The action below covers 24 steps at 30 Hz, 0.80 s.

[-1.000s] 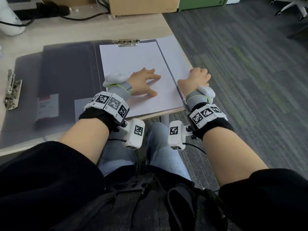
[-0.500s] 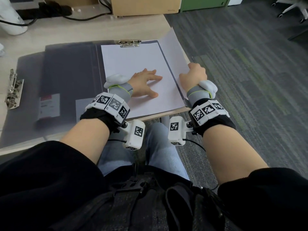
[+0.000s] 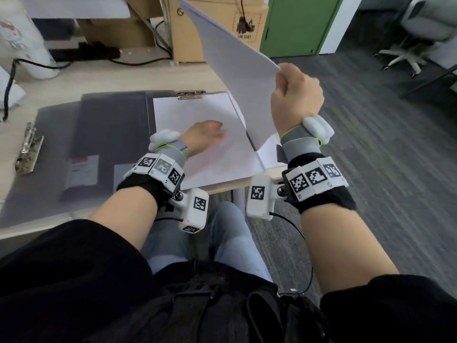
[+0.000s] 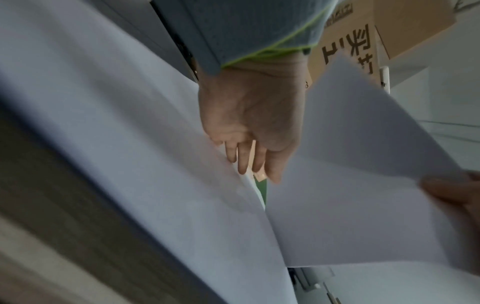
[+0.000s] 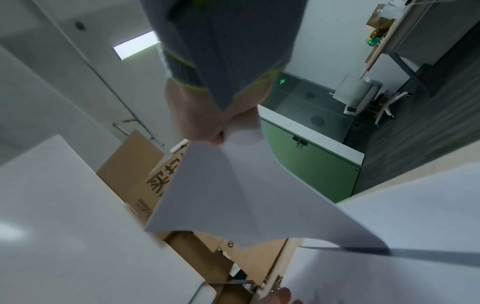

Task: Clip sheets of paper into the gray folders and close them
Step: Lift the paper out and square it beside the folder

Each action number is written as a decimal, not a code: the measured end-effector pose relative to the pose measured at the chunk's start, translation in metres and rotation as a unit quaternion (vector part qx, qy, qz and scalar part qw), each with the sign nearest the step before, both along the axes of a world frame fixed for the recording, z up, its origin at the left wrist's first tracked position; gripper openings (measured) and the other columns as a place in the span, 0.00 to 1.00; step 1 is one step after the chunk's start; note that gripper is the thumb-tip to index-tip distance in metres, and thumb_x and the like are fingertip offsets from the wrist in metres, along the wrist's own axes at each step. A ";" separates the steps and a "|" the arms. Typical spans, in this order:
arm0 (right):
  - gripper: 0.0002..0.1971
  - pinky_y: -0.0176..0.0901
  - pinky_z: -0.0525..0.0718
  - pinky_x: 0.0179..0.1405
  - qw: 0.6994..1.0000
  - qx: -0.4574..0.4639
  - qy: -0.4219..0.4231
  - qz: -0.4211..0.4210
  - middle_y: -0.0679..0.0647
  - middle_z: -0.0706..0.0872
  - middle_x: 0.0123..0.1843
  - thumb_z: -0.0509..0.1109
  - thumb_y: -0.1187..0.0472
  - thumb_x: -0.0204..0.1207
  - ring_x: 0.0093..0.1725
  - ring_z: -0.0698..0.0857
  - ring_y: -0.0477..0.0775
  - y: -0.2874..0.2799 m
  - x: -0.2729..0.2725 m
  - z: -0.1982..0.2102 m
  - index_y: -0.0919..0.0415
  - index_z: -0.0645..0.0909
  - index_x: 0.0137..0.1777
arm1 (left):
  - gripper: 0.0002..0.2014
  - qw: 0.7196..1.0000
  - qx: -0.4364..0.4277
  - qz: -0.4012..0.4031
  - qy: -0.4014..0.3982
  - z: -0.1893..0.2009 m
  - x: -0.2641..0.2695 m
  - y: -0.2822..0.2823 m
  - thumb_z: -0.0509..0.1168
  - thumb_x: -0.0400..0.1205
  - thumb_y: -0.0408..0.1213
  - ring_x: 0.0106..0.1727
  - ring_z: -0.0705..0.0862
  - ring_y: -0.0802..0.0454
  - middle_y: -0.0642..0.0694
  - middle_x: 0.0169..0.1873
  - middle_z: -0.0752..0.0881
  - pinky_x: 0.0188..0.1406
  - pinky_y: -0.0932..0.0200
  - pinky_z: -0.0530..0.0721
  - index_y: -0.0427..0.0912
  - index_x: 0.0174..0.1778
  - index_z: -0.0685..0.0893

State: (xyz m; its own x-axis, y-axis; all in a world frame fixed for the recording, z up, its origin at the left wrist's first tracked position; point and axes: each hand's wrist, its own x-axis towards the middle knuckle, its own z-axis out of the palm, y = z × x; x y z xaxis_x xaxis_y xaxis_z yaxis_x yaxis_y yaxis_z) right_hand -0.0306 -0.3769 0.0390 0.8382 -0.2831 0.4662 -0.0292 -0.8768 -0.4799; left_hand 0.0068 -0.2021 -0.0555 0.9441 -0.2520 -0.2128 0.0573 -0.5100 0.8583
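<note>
An open gray folder (image 3: 111, 125) lies flat on the desk, with a white sheet of paper (image 3: 197, 134) under its metal clip (image 3: 191, 94). My left hand (image 3: 205, 137) rests flat on that sheet with fingers straight; in the left wrist view the left hand (image 4: 249, 131) lies against the paper. My right hand (image 3: 295, 92) is raised above the desk's right edge and pinches the corner of a second white sheet (image 3: 237, 68), which slants up and away. The right hand (image 5: 205, 127) grips that lifted sheet (image 5: 233, 195) in the right wrist view too.
Another gray folder (image 3: 37, 169) with a loose metal clip (image 3: 28, 147) lies at the left. Cardboard boxes (image 3: 217, 23), a black cable and power strip (image 3: 99, 52) stand at the desk's back. More paper (image 3: 268, 149) lies under the lifted sheet. Carpet and an office chair (image 3: 408, 45) are to the right.
My right hand has lifted the loose sheet from the desk's right edge high into the air. My left hand stays on the clipped paper. The head view has tilted up.
</note>
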 end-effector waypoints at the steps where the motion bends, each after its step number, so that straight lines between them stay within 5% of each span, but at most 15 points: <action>1: 0.15 0.46 0.66 0.38 0.999 0.023 -0.029 -0.003 0.62 0.88 0.50 0.56 0.63 0.80 0.51 0.81 0.69 0.001 -0.001 0.001 0.57 0.82 0.59 | 0.24 0.999 -0.022 0.041 -0.004 0.003 0.001 0.002 0.62 0.83 0.40 0.66 0.75 0.54 0.45 0.73 0.76 0.56 0.70 0.75 0.41 0.76 0.70; 5: 0.13 0.48 0.72 0.35 0.980 0.131 -0.149 0.020 0.67 0.87 0.39 0.60 0.64 0.77 0.41 0.81 0.69 0.013 -0.008 0.006 0.62 0.86 0.52 | 0.36 0.978 -0.123 0.163 -0.038 0.026 0.001 0.019 0.62 0.74 0.59 0.70 0.77 0.49 0.47 0.66 0.79 0.73 0.57 0.71 0.41 0.75 0.70; 8: 0.11 0.49 0.73 0.32 0.958 0.199 -0.198 0.060 0.67 0.83 0.31 0.62 0.65 0.73 0.33 0.77 0.67 0.022 -0.009 0.006 0.68 0.86 0.44 | 0.46 0.957 -0.195 0.213 -0.031 0.043 0.002 0.035 0.61 0.68 0.66 0.67 0.79 0.50 0.45 0.73 0.76 0.75 0.51 0.72 0.39 0.77 0.65; 12: 0.09 0.36 0.68 0.32 0.925 0.308 -0.170 0.144 0.44 0.73 0.24 0.62 0.66 0.69 0.30 0.70 0.48 0.035 -0.005 -0.004 0.64 0.84 0.36 | 0.36 0.926 -0.270 0.257 -0.054 0.053 0.008 0.055 0.62 0.78 0.58 0.54 0.82 0.54 0.49 0.65 0.80 0.57 0.58 0.80 0.41 0.77 0.64; 16: 0.08 0.34 0.73 0.35 0.881 0.407 -0.141 0.194 0.42 0.77 0.27 0.64 0.69 0.72 0.31 0.73 0.42 0.042 -0.002 -0.013 0.59 0.83 0.37 | 0.21 0.892 -0.305 0.318 -0.106 0.056 0.006 0.076 0.65 0.78 0.50 0.46 0.81 0.49 0.46 0.52 0.82 0.50 0.54 0.81 0.44 0.63 0.75; 19: 0.06 0.39 0.76 0.38 0.865 0.441 -0.070 0.231 0.52 0.80 0.32 0.66 0.69 0.69 0.36 0.75 0.49 0.048 0.010 -0.017 0.68 0.84 0.41 | 0.07 0.873 -0.294 0.344 -0.181 0.061 0.011 0.092 0.61 0.76 0.41 0.42 0.81 0.48 0.45 0.40 0.84 0.43 0.56 0.79 0.43 0.43 0.82; 22: 0.09 0.42 0.76 0.38 0.856 0.455 0.036 0.241 0.56 0.81 0.36 0.66 0.72 0.62 0.38 0.76 0.50 0.058 0.020 -0.023 0.74 0.82 0.42 | 0.08 0.867 -0.260 0.359 -0.228 0.070 0.010 0.101 0.57 0.81 0.33 0.30 0.76 0.62 0.52 0.32 0.76 0.37 0.66 0.76 0.45 0.35 0.74; 24: 0.09 0.36 0.80 0.34 0.835 0.481 0.096 0.250 0.54 0.84 0.35 0.68 0.73 0.60 0.34 0.80 0.50 0.066 0.022 -0.029 0.66 0.83 0.41 | 0.07 0.868 -0.225 0.364 -0.254 0.066 0.007 0.105 0.54 0.82 0.29 0.24 0.72 0.70 0.55 0.30 0.72 0.31 0.73 0.72 0.38 0.40 0.75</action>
State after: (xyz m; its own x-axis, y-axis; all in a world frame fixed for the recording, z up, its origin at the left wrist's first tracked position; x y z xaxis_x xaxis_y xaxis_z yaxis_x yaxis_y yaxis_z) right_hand -0.0081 -0.3105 0.0104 0.9968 -0.0412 0.0691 0.0686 -0.0130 -0.9976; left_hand 0.0137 -0.0973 0.0108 0.8315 0.5001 0.2417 -0.2198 -0.1034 0.9701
